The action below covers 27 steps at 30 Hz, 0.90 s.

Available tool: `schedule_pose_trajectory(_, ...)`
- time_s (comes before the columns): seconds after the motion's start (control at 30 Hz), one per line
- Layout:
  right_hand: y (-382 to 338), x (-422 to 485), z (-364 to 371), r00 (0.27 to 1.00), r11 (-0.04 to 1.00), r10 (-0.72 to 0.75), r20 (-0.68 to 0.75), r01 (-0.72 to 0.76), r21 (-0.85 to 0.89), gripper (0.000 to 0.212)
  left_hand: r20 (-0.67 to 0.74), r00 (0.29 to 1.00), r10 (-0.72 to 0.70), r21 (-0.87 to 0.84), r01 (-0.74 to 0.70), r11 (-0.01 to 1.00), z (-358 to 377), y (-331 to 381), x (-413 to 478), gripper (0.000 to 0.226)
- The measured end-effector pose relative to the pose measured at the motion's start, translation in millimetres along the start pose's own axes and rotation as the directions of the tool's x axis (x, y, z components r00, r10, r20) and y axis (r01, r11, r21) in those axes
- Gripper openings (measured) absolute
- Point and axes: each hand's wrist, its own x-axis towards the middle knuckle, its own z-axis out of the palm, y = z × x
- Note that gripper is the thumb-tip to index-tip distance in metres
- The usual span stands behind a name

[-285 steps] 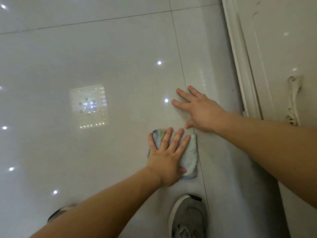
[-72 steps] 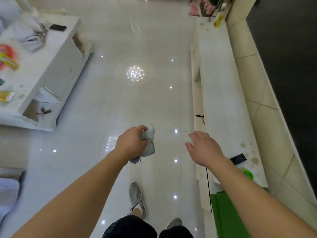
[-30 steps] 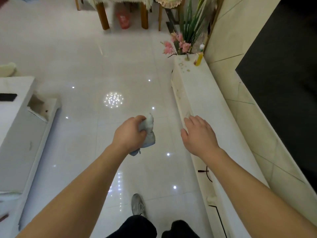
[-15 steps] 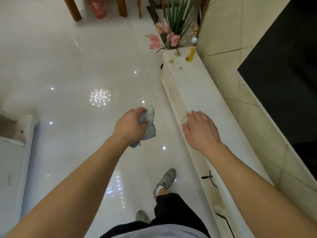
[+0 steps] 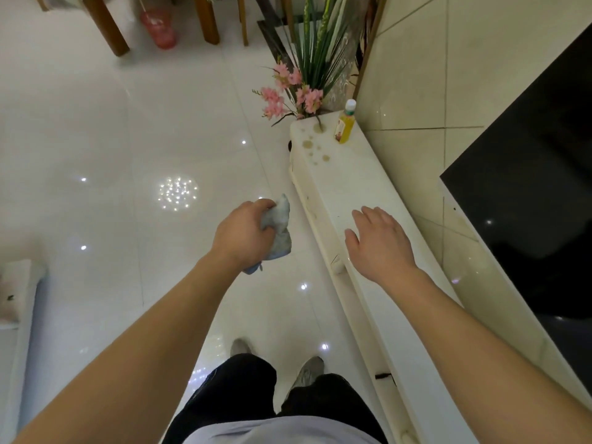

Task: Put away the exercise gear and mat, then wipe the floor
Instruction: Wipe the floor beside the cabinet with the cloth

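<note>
My left hand [image 5: 242, 233] grips a crumpled pale blue-grey cloth [image 5: 278, 230], held up above the glossy white tile floor [image 5: 96, 155]. The cloth bulges out from my fist on its right side. My right hand [image 5: 379, 243] hovers with relaxed, spread fingers over the top of a long white low cabinet [image 5: 346, 187], holding nothing. No exercise gear or mat is in view.
A yellow bottle [image 5: 345, 123] and brown stains sit at the cabinet's far end, beside a vase of pink flowers [image 5: 288, 91]. A black TV screen [image 5: 528, 203] is on the right. Wooden table legs and a pink bin [image 5: 159, 28] stand far ahead. A white table edge [image 5: 16, 299] is at left.
I rose from kneeling and wiping the floor. Since half a second ago I have walked forward along the cabinet; my right hand has moved out over its top.
</note>
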Motion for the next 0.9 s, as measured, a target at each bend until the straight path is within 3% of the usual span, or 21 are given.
schedule_pose_trajectory(0.23, -0.3, 66.8, -5.7, 0.992, 0.992, 0.124, -0.014, -0.124, 0.009, 0.049, 0.111, 0.99, 0.092, 0.019, -0.095, 0.995, -10.6, 0.2, 100.7, 0.013)
schedule_pose_trajectory(0.43, -11.5, 122.8, -7.7, 0.967, 0.967, 0.253, -0.026, -0.252, 0.039, 0.051, 0.172, 0.965, 0.197, 0.079, -0.213, 0.974, -23.5, -6.0, 189.6, 0.026)
schedule_pose_trajectory(0.57, -13.3, 145.5, -7.5, 0.948, 0.947, 0.318, -0.007, -0.318, 0.051, 0.05, 0.242, 0.94, 0.242, 0.113, -0.275, 0.955, -27.0, 5.8, 240.4, 0.021)
schedule_pose_trajectory(0.63, -7.0, 156.9, -7.0, 0.937, 0.935, 0.351, 0.005, -0.35, 0.055, 0.051, 0.264, 0.924, 0.277, 0.113, -0.315, 0.942, -24.1, 15.9, 262.2, 0.012)
schedule_pose_trajectory(0.77, 20.1, 191.1, -11.0, 0.91, 0.907, 0.414, -0.001, -0.412, 0.086, 0.051, 0.311, 0.89, 0.334, 0.093, -0.379, 0.921, -9.3, 41.0, 309.3, 0.029)
schedule_pose_trajectory(0.9, 49.3, 229.6, -14.4, 0.895, 0.889, 0.445, -0.017, -0.44, 0.126, 0.051, 0.353, 0.864, 0.359, 0.071, -0.408, 0.91, 3.2, 70.0, 353.3, 0.026)
